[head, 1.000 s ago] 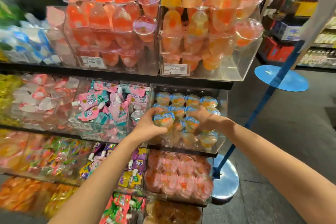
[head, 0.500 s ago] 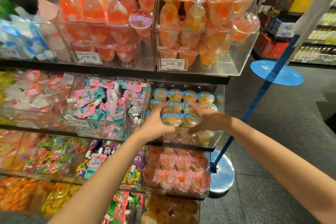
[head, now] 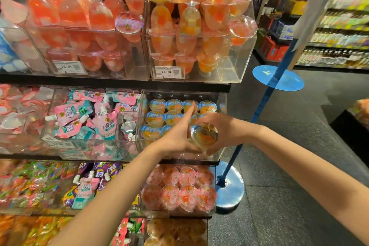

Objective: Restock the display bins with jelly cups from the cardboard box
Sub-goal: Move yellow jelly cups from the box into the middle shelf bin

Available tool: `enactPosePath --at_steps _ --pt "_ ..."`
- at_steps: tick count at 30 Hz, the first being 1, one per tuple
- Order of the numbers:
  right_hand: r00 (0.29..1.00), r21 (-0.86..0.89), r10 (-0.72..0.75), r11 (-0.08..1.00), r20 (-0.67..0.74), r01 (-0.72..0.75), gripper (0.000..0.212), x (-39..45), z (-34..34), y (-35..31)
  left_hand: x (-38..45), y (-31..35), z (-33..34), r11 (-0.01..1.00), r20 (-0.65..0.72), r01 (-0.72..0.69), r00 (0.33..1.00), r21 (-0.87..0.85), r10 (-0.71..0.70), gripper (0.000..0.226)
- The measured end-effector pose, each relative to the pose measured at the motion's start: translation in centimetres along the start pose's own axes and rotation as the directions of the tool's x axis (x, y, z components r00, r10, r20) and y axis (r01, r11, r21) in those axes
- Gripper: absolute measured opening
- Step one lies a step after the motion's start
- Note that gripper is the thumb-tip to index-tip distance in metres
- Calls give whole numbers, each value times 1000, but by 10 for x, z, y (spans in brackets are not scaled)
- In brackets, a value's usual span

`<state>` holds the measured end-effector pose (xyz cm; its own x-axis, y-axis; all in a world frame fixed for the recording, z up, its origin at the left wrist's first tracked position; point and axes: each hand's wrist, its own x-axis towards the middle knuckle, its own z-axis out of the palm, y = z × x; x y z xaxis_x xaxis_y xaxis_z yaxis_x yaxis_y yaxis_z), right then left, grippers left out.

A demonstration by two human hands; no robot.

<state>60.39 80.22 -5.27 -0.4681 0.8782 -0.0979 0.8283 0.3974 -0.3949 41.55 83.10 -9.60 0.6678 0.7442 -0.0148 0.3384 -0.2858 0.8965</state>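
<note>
We count two price tags reading 14.90, two blue round stand bases, and one jelly cup held between two hands.

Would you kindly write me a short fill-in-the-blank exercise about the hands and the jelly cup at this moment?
1. The jelly cup is held by the ____ hand.
2. The left hand has its fingers ____.
3. Both price tags on the top shelf read ____.
4. The pole beside the shelves is ____ in colour.

Missing words: right; straight; 14.90; blue
</note>
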Motion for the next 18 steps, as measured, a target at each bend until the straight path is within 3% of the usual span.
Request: enactPosePath --at_steps 4,8,10,13,18 --pt "998 -52 62 997 14 -61 79 -8 -21 20 13 -15 -5 942 94 31 993 334 -66 107" --pt "989 -177 147 974 9 -143 89 -2 -29 39 21 -35 0 678 165 41 958 734 -236 98" --pt "982 -219 187 959 16 -179 92 4 -27 47 24 -49 4 599 152 61 942 798 -298 104" --pt "959 -343 273 911 79 -231 97 19 -12 59 25 -71 11 559 114 70 951 826 -288 113" --pt "955 -564 246 818 163 -114 97 40 24 73 24 -85 14 525 74 57 972 849 -225 111"
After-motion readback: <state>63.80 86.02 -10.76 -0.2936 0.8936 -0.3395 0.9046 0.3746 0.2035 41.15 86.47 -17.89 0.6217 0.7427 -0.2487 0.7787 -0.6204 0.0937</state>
